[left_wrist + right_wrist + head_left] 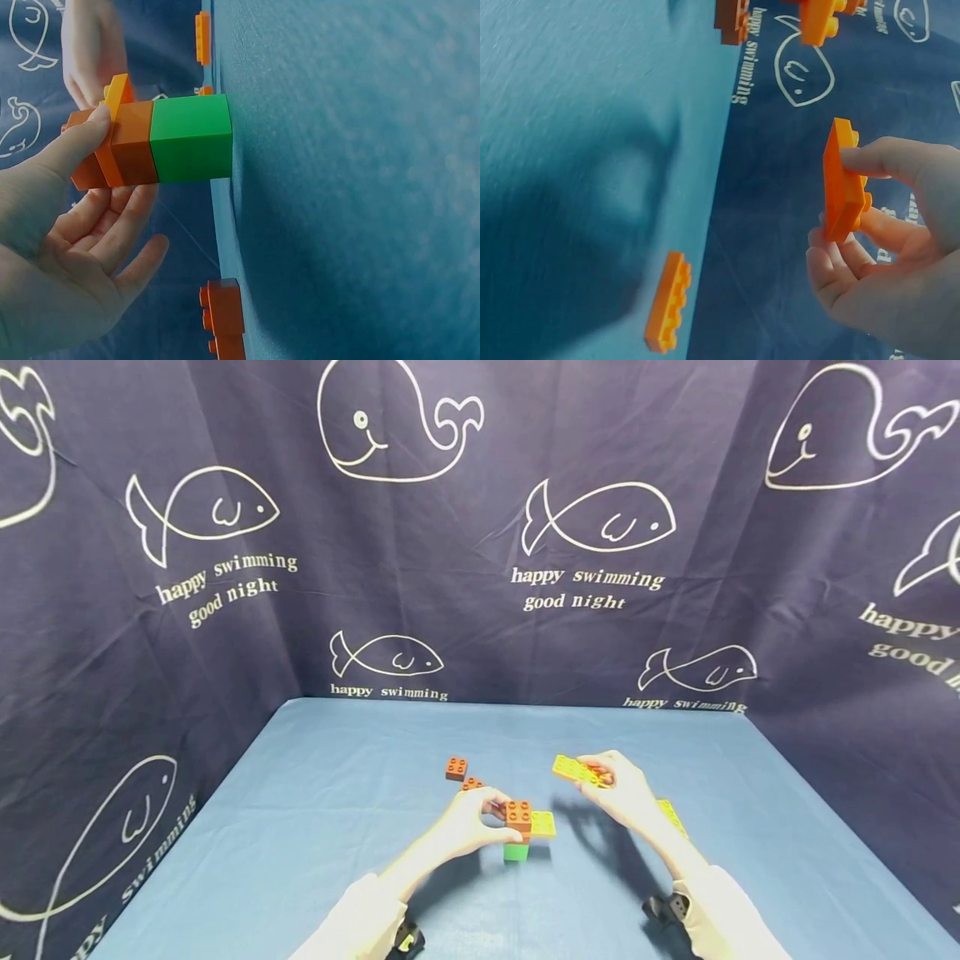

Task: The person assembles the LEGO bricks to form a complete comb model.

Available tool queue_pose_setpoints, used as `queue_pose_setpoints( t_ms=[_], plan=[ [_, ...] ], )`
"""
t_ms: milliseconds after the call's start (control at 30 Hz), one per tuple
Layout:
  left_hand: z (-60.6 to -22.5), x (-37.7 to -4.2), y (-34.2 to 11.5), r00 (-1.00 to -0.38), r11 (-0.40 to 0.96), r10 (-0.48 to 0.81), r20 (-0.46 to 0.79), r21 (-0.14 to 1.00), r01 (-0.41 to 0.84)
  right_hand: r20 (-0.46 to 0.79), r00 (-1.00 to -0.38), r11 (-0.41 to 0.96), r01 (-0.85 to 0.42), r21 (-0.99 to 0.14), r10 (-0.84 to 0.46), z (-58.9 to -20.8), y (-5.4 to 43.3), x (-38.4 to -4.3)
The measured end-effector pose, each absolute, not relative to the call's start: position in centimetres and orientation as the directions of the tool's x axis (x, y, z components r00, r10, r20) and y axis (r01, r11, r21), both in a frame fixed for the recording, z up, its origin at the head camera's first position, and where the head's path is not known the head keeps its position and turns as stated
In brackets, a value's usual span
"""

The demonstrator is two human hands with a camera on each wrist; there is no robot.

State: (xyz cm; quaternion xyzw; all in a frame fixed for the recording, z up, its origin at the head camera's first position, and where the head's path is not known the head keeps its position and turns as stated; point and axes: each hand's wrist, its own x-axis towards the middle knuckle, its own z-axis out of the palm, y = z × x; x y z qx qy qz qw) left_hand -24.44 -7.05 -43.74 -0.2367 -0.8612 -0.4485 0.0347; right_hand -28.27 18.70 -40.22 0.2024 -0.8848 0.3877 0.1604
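Observation:
In the head view, a small stack of toy building bricks has a green brick (515,852) at its base. Above that come an orange-brown brick, a thin yellow plate (543,823) jutting right, and another orange-brown brick (518,811) on top. My left hand (468,827) grips this stack from its left side, the thumb (79,142) on its near face. Whether the green base touches the table cannot be told. Raised to the right, my right hand (618,785) pinches another studded yellow plate (842,184) between thumb and fingers, apart from the stack.
Two orange-brown bricks lie behind my left hand, one farther back (456,768) and one (472,784) partly hidden. Beside my right forearm lies a long yellow plate (672,817). Dark fabric (480,543) with white fish drawings surrounds the blue-covered table (360,735) at the back and sides.

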Motion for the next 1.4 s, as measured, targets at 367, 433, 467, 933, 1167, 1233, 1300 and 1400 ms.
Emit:
queue_pose_setpoints(
  t_ms=[367, 433, 467, 933, 1167, 1233, 1300, 1400],
  plan=[
    [-44.1, -24.4, -7.2, -0.891, 0.487, 0.375, 0.258, 0.763, 0.425, 0.508, -0.791, 0.52, -0.608, -0.6, -0.34, -39.7, 17.6, -26.5],
    [-44.0, -24.5, -7.1, -0.888, 0.484, 0.374, 0.269, 0.76, 0.434, 0.517, -0.778, 0.515, -0.625, -0.587, -0.356, -39.4, 17.4, -26.3],
    [-44.0, -24.5, -7.1, -0.887, 0.483, 0.374, 0.27, 0.76, 0.435, 0.517, -0.775, 0.519, -0.63, -0.578, -0.364, -39.2, 17.4, -26.2],
    [-44.3, -24.3, -7.1, -0.892, 0.486, 0.373, 0.254, 0.766, 0.421, 0.432, -0.752, 0.486, -0.654, -0.579, -0.498, -39.2, 16.5, -24.8],
    [-44.4, -24.1, -7.2, -0.89, 0.474, 0.379, 0.253, 0.773, 0.421, 0.449, -0.711, 0.447, -0.695, -0.562, -0.541, -39.3, 16.0, -24.3],
    [-44.3, -24.2, -7.2, -0.887, 0.469, 0.381, 0.262, 0.771, 0.43, 0.45, -0.704, 0.438, -0.702, -0.562, -0.55, -39.3, 15.9, -24.3],
    [-44.2, -24.2, -7.2, -0.882, 0.467, 0.384, 0.272, 0.767, 0.44, 0.451, -0.697, 0.427, -0.706, -0.564, -0.557, -39.2, 15.8, -24.3],
    [-44.1, -24.4, -7.2, -0.878, 0.469, 0.386, 0.283, 0.76, 0.451, 0.457, -0.68, 0.409, -0.721, -0.559, -0.574, -39.2, 15.7, -24.3]
  ],
)
